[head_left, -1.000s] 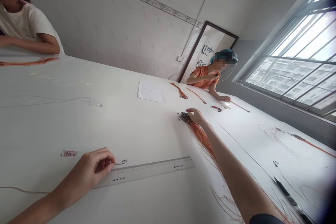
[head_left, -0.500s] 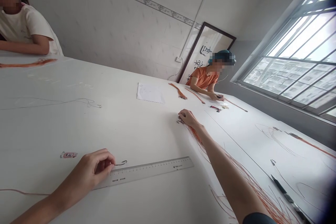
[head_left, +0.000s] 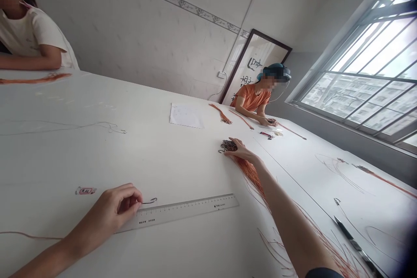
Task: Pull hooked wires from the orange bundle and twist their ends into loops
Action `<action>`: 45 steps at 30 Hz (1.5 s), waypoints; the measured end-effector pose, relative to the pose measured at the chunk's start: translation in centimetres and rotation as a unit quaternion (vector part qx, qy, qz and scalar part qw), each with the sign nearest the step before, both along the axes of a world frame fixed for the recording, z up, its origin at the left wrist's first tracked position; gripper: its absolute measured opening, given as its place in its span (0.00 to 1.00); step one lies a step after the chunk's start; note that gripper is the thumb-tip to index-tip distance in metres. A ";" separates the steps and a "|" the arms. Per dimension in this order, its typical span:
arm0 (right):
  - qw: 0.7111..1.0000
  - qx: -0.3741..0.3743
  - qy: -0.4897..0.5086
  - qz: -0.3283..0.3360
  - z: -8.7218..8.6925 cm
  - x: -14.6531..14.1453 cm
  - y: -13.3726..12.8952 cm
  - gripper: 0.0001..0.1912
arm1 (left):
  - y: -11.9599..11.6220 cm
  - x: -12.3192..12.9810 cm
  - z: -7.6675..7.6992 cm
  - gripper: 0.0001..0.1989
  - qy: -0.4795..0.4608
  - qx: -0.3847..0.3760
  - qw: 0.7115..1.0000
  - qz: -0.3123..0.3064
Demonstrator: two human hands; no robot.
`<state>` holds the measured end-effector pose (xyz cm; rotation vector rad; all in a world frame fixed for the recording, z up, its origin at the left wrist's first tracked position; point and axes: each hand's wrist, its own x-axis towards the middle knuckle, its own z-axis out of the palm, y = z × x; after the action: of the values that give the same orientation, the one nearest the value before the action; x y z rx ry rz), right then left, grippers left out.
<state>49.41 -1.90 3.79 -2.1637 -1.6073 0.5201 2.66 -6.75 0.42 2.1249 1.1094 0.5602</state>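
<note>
My left hand (head_left: 119,204) is closed in a pinch on the shank end of a dark fish hook (head_left: 150,201), whose bend points right. The hook lies just above the upper edge of a clear ruler (head_left: 192,211), and the hand covers the ruler's left end. An orange-brown line (head_left: 35,237) runs from the left edge to behind my left wrist. Farther off, my right hand (head_left: 243,150) has its thumb and fingers apart around a heap of dark fish hooks (head_left: 228,145). Orange lines (head_left: 250,176) trail from that heap under my right forearm.
A black pen-like tool (head_left: 356,245) and a single hook (head_left: 337,200) on a line lie at right. A small labelled wrapper (head_left: 86,191) is beside my left hand. White paper (head_left: 185,116) lies farther back. Two people sit across the white table (head_left: 146,156).
My right hand has loosened from its closed grip and spread its fingers, showing more of the hook heap. My left hand keeps its pinch on the hook, nearly still.
</note>
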 end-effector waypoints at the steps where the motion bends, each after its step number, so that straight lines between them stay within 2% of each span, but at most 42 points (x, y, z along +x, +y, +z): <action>1: 1.000 0.002 0.002 -0.003 0.0 -0.2 0.2 0.48 | 0.0 0.0 0.1 0.12 -0.002 0.002 1.000 0.002; 7: 0.999 0.039 -0.009 -0.024 -0.2 -0.6 1.2 0.39 | -0.1 0.2 0.3 0.12 -0.011 0.010 1.000 0.002; 17: 0.991 0.066 -0.067 -0.097 -2.1 -0.7 2.4 0.26 | 0.0 0.1 0.1 0.12 0.006 -0.010 1.000 0.003; 25: 0.986 0.077 -0.089 -0.121 -2.9 -0.5 3.5 0.22 | 0.0 0.2 0.3 0.12 0.013 -0.013 1.000 0.001; 29: 0.985 0.086 -0.080 -0.123 -2.8 -0.5 3.6 0.25 | 0.0 0.3 0.4 0.12 0.013 -0.007 1.000 0.002; 35: 0.990 0.089 -0.010 -0.113 -0.6 -0.1 1.4 0.32 | 0.2 0.1 -0.1 0.13 0.010 -0.011 1.000 0.001; 39: 0.983 0.068 0.022 -0.168 0.9 1.3 -1.0 0.32 | 0.2 0.0 -0.3 0.13 0.009 -0.018 1.000 0.000; 42: 0.975 0.026 0.023 -0.221 1.0 2.3 -2.7 0.34 | 0.1 0.0 -0.2 0.12 0.007 -0.030 1.000 0.000; 45: 0.968 0.000 -0.005 -0.249 0.2 2.4 -4.1 0.33 | 0.1 0.0 -0.2 0.12 0.005 -0.037 0.999 -0.001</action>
<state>51.82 -6.01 4.03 -2.4491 -0.9994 0.3486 2.64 -6.67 0.21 2.0678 1.1154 0.5003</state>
